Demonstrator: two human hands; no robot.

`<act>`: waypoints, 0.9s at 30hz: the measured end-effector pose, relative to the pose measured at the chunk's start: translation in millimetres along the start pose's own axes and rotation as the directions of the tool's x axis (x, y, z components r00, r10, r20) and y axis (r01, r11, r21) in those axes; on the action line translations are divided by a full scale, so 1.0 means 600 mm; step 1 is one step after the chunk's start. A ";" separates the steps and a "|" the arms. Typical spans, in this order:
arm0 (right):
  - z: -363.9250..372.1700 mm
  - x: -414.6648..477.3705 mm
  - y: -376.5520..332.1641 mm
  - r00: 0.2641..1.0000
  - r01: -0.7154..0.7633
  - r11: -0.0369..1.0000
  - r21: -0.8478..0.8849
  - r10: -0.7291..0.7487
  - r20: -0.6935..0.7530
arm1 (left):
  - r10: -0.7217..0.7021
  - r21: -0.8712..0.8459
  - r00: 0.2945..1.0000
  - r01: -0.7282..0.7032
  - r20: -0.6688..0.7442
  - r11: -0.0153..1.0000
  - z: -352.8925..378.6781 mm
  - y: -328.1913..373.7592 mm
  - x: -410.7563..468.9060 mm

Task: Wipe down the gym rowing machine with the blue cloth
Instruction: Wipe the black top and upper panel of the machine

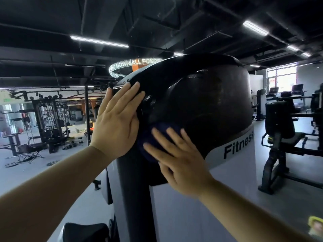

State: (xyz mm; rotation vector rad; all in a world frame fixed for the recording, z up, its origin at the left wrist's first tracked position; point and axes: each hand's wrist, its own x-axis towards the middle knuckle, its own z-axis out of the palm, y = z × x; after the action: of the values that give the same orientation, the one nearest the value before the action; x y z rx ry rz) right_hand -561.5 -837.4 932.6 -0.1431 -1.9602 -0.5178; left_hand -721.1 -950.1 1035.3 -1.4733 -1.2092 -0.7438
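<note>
Right hand [176, 161] is pressing flat on the blue cloth [148, 138], fingers straight and spread, pinning it against the rowing machine [201, 102], low on the left of its rounded black housing. Left hand [115, 123] is lying flat too, fingers straight and close together, resting on the housing's left edge just above the cloth. Below the black dome, a white panel [230, 172] is showing the word "Fitness". Off to the left a weight rack [50, 119] is standing well apart, and another black machine [279, 123] is sitting on the right.
</note>
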 end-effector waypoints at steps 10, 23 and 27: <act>0.028 -0.029 -0.035 0.897 -0.416 0.893 0.169 0.434 -0.083 | 0.250 0.163 0.956 -0.274 0.153 0.948 0.005 0.017 -0.018; 0.026 -0.074 -0.020 0.966 -0.252 0.964 0.082 0.256 -0.046 | 0.270 0.142 0.944 -0.298 0.188 0.944 0.005 0.051 -0.024; -0.004 -0.110 0.090 0.968 -0.247 0.969 0.017 0.248 -0.043 | 0.256 0.163 0.939 -0.296 0.229 0.941 0.008 0.065 -0.026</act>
State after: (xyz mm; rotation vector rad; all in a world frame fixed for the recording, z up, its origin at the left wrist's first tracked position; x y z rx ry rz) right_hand -512.6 -781.2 890.4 -0.3612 -1.8680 -0.3424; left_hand -689.6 -947.9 1007.2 -1.5407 -1.1573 -0.2781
